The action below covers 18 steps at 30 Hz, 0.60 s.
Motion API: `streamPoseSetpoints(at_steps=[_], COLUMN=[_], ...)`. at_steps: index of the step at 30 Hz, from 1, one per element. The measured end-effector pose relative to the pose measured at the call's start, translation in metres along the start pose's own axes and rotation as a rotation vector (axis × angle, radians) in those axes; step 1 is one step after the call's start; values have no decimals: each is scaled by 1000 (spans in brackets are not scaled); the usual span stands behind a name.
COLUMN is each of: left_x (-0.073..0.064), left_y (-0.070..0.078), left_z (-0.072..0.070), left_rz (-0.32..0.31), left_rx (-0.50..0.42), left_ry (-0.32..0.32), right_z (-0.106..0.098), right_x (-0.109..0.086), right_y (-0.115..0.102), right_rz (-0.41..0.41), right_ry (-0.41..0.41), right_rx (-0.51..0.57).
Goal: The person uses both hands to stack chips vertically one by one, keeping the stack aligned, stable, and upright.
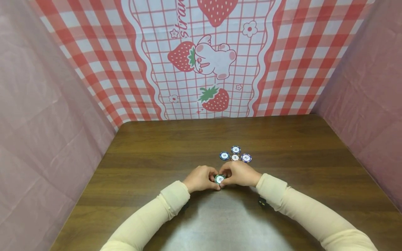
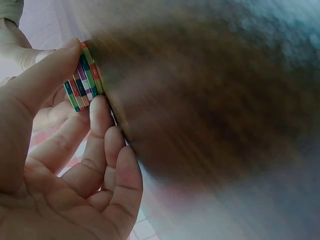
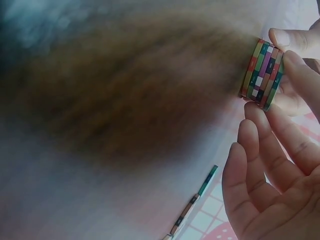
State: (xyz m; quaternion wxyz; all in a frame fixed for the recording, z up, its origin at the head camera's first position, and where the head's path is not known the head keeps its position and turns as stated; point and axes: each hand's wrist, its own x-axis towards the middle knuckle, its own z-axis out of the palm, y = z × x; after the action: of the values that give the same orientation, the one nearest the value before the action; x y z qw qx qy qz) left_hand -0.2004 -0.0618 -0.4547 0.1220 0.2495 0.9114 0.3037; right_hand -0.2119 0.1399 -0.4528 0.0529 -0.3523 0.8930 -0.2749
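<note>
A short stack of poker chips (image 1: pixel 220 179) sits on the table between both hands, its top chip green-edged with a white centre. My left hand (image 1: pixel 200 178) pinches the stack from the left with thumb and fingers. From the right, my right hand (image 1: pixel 241 173) grips the same stack. In the left wrist view, the stack's edge (image 2: pixel 84 77) shows layers of red, green, purple and dark colours. The right wrist view shows the stack (image 3: pixel 262 75) standing on the tabletop, thumb on its near side.
Several loose chips lie flat just beyond my right hand: a dark one (image 1: pixel 236 149) at the back, a blue one (image 1: pixel 224 155) to the left, a brownish one (image 1: pixel 235 158) and a blue one (image 1: pixel 246 158) to the right. A checked strawberry cloth (image 1: pixel 216 62) hangs behind the wooden table (image 1: pixel 150 146).
</note>
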Motion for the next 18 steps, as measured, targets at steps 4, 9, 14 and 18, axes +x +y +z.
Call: streamPoseSetpoints(at_steps=[4,9,14,18], left_x=[0,-1,0,-1], left_y=[0,1,1,0], left_z=[0,0,0,0], left_rz=[-2,1,-1,-6], left_rx=[-1,-5,-11,-8], left_ry=[0,1,-2,-3], right_z=[0,-1,-5,-12], right_x=[0,-1,-3,-6], right_y=[0,2,5,7], right_rz=[5,-4,5,55], right_ry=[-1,0,27,67], right_rx=[15,80,160,173])
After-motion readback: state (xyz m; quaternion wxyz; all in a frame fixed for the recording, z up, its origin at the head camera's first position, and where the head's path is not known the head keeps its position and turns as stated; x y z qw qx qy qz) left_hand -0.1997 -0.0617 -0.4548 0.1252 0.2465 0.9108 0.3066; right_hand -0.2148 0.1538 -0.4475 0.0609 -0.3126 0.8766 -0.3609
